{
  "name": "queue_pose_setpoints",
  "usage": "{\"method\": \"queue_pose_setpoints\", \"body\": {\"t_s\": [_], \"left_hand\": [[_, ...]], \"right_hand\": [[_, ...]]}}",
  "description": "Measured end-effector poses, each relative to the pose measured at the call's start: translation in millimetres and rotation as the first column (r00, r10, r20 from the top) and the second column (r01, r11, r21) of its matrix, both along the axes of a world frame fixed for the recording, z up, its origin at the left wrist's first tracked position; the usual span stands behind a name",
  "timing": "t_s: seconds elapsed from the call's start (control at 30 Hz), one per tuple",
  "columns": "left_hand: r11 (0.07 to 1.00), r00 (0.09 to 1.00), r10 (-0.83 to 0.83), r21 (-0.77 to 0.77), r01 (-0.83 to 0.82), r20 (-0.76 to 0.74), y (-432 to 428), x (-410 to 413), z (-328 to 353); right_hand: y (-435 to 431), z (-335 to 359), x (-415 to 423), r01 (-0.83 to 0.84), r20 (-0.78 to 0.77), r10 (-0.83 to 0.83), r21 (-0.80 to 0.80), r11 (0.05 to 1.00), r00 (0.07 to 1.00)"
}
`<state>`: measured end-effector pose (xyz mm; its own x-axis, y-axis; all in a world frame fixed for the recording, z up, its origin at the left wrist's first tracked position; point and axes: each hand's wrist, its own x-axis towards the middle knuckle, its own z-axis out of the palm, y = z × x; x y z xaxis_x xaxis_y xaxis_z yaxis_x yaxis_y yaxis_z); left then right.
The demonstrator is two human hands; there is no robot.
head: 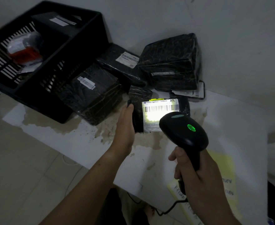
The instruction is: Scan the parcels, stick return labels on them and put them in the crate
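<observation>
My left hand [125, 125] grips the left edge of a small black parcel [151, 111], thumb on top and the other fingers hidden under it. The parcel sits on the white table [230, 119] at about 1 o'clock from that hand, shipping label [160, 113] face up with barcode readable. The lower left of the label is blown out by a bright light patch.

My right hand [196, 179] is wrapped tight around the handle of a black scanner [183, 132], with a finger at the front of the grip. The scanner head points toward 11 o'clock and hovers just over the label's lower right corner; I can't tell whether it touches. Green light is on atop the head. The scanner cable [170, 208] trails off the handle toward 7 o'clock.

Other black wrapped parcels, all on the table:
- flat one [93, 95] at 10 o'clock of the held parcel, barcode sticker on top, against the crate
- another [120, 64] at 11 o'clock, white label on top
- big boxy one [170, 62] at 12-1 o'clock, against the wall

Black slotted crate [41, 51] is far left at 10 o'clock, well apart from both hands. It already holds a black parcel at the back and a clear-wrapped red item [24, 49].

Yellow sheet [224, 168] with handwritten return labels lies under my right wrist, at 5 o'clock of the scanner.
</observation>
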<state>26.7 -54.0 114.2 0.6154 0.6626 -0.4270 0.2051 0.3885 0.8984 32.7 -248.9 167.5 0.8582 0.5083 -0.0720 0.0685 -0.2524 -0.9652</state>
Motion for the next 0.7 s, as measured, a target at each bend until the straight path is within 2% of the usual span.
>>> {"method": "queue_pose_setpoints", "body": {"t_s": [0.37,0.7], "left_hand": [[0.999,0.999,0.032,0.005,-0.032,-0.027,-1.2,2.8,0.4],[0.999,0.997,0.035,0.007,-0.034,-0.063,-6.1,4.5,3.6]], "right_hand": [[-0.2,0.7,-4.2,0.054,-0.038,-0.053,0.016,0.998,0.998],[-1.7,4.0,-8.9,0.049,0.021,-0.049,-0.039,0.998,0.999]]}}
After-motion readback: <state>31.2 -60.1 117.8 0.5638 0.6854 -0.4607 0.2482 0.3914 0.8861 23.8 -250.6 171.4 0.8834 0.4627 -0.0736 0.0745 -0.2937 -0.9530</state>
